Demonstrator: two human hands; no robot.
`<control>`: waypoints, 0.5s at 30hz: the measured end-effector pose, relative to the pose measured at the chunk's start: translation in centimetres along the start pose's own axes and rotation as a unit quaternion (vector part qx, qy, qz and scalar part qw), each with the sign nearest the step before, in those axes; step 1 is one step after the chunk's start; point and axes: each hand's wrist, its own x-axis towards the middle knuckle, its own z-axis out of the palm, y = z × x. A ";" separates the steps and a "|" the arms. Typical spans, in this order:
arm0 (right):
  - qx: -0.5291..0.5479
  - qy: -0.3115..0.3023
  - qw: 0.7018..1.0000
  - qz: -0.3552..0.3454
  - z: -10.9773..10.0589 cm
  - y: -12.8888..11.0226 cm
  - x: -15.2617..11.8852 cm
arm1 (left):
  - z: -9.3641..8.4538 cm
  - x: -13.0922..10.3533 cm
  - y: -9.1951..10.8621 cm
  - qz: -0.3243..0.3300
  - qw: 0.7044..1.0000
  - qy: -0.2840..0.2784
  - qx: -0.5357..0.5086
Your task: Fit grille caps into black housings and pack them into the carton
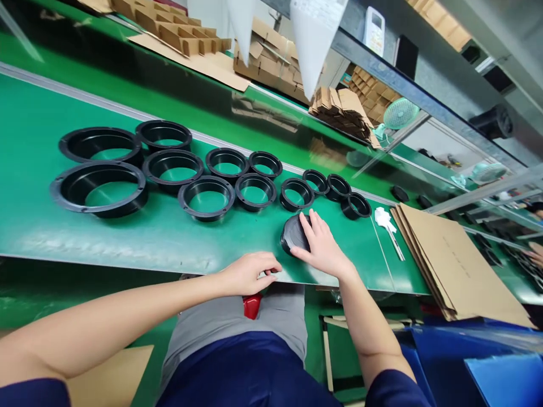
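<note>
My right hand (320, 243) grips a round black part (292, 234) on the green bench, near its front edge. The fingers lie over its far right side and the thumb presses on its near side. The top of this part looks closed, without a visible hole. Beside it, at the bench edge, my left hand (254, 272) has its fingers curled in. A glossy red piece (251, 306) shows just below that hand; what the fingers enclose is hidden. Behind both hands stand several black flanged rings (206, 198), larger at the left and smaller toward the right.
White crumpled material on a metal stick (389, 229) lies right of the rings. Stacked cardboard sheets (458, 265) overlap the bench at the right. A clear panel and a metal shelf (407, 85) run behind. Another person's hand (535, 254) shows at the far right.
</note>
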 end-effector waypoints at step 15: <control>0.166 0.136 0.975 0.050 1.8 0.3 0.1 | -0.6 1.6 1.8 -0.212 0.961 0.126 -0.128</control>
